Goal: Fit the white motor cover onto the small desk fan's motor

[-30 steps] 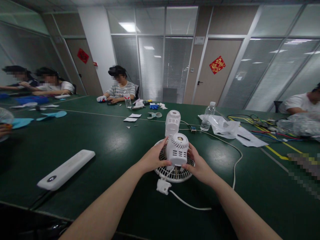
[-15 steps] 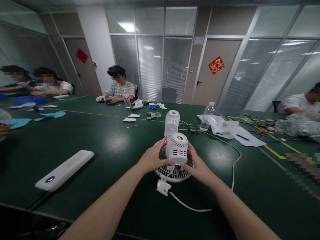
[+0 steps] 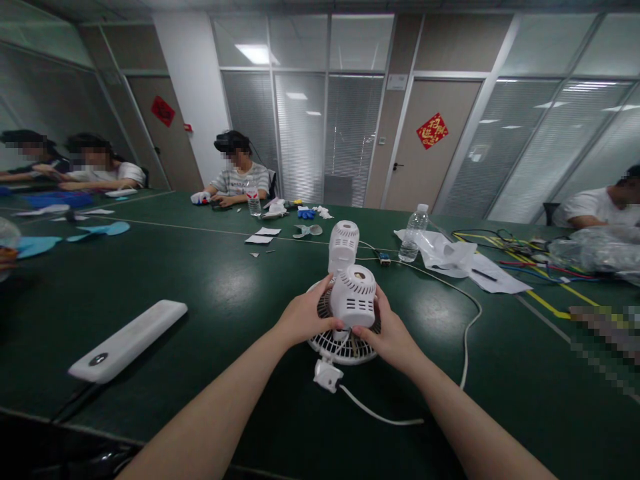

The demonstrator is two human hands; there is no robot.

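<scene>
Between my two hands is a white vented motor cover from a small fan, with slots round its top and side. My left hand grips its left side, thumb at the lower edge. On the other side my right hand curls round it, thumb also at the bottom front. Under the cover lies the round white fan grille, partly hidden by cover and hands. Just behind stands another white vented housing. A small white clip-like block with a short cable sits in front of the grille.
A long white device lies at left on the green table. Behind the fan at right stand a water bottle and crumpled white paper. A white cord curves along the right. Several people sit round the table.
My right thumb has slid a little left along the cover's lower edge, and the right hand has come slightly inward. The left hand and the fan parts look nearly unmoved.
</scene>
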